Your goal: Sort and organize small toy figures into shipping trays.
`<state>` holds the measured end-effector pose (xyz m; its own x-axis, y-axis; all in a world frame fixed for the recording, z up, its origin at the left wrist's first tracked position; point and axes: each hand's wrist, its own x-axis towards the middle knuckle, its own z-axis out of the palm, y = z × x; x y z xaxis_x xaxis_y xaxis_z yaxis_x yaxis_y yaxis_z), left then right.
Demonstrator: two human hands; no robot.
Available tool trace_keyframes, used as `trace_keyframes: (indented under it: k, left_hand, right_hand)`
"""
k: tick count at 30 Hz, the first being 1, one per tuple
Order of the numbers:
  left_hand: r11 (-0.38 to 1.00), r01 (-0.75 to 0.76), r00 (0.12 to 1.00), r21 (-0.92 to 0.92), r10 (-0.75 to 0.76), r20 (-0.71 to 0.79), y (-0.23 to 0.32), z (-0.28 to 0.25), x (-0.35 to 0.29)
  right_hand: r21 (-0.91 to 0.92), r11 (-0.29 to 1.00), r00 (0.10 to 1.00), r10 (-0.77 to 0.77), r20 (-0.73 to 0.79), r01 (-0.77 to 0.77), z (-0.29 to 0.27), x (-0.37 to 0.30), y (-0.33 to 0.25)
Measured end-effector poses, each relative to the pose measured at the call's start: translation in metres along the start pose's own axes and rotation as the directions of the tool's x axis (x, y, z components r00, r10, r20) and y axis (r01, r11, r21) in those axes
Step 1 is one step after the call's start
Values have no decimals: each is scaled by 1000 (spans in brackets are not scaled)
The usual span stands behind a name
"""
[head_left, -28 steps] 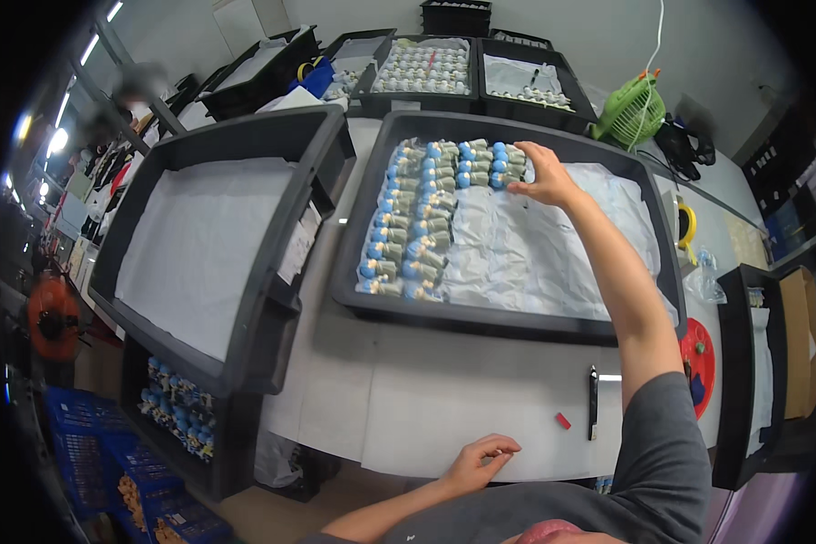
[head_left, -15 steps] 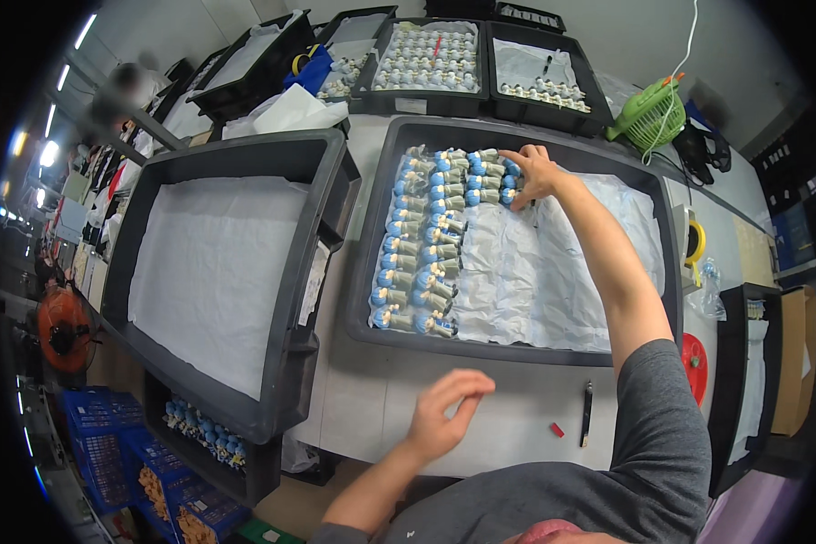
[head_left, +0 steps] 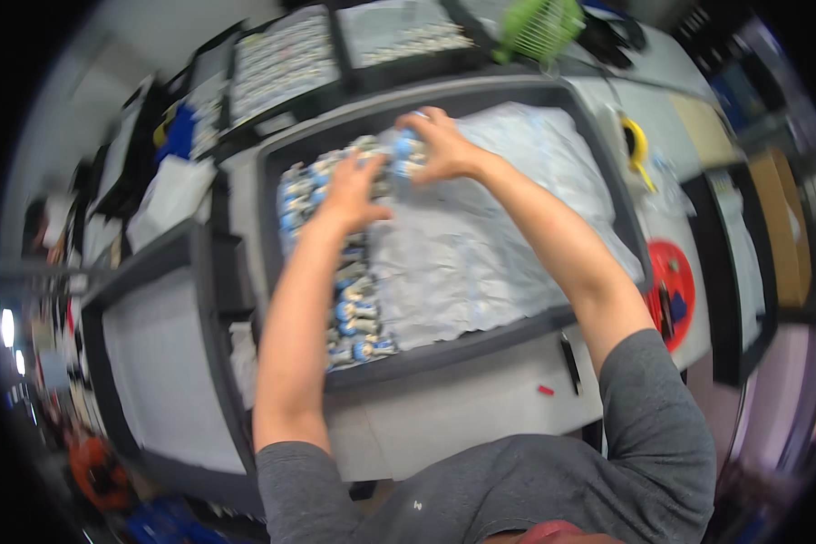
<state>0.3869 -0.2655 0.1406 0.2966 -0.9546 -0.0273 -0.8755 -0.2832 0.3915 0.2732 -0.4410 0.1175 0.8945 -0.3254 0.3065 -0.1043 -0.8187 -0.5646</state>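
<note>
In the large dark grey tray (head_left: 462,348), small blue-haired figurines (head_left: 358,313) lie in columns on the left part of a white paper liner (head_left: 471,263). My right hand (head_left: 442,150) curls its thumb and fingers around a couple of these figurines (head_left: 409,156) near the far side. Beside it, my left hand (head_left: 346,192) reaches over the packed columns, thumb apart from the fingers. Motion blurs both hands, and the left palm hides the figurines beneath it.
A second dark tray (head_left: 168,363) with a white liner stands at left. Behind are trays of small pale pieces (head_left: 286,63) and a green basket (head_left: 539,32). At right are yellow tape (head_left: 637,150) and a red round dish (head_left: 671,295). A black pen-like tool (head_left: 570,363) lies near the front edge.
My left hand has risen from in front of the tray to over the figurine columns. My right hand stays at the figurines on the far side. The whole view has shifted and turned.
</note>
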Motion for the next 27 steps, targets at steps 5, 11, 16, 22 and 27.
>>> trace_keyframes:
  k: [5,11,16,22,27]
  left_hand:
    - [975,-120,992,189,110,64,-65,-4,33]
    - [977,-207,945,52,185,271,-73,-9,57]
    - [946,-109,948,304,7,317,-52,-3,66]
    - [974,-192,964,117,165,211,-90,12,62]
    - [962,-169,986,214,166,33,-51,14,40]
  right_hand:
    - [409,898,953,-37,-300,164,-28,-64,-70]
    - [664,746,996,11,-83,48,-72,-256,-149]
    - [499,794,933,236,273,-347,-41,-357,-170]
    - [202,916,926,300,229,-346,29,-383,-166]
    - [37,956,945,281,166,-291,47,-387,-158]
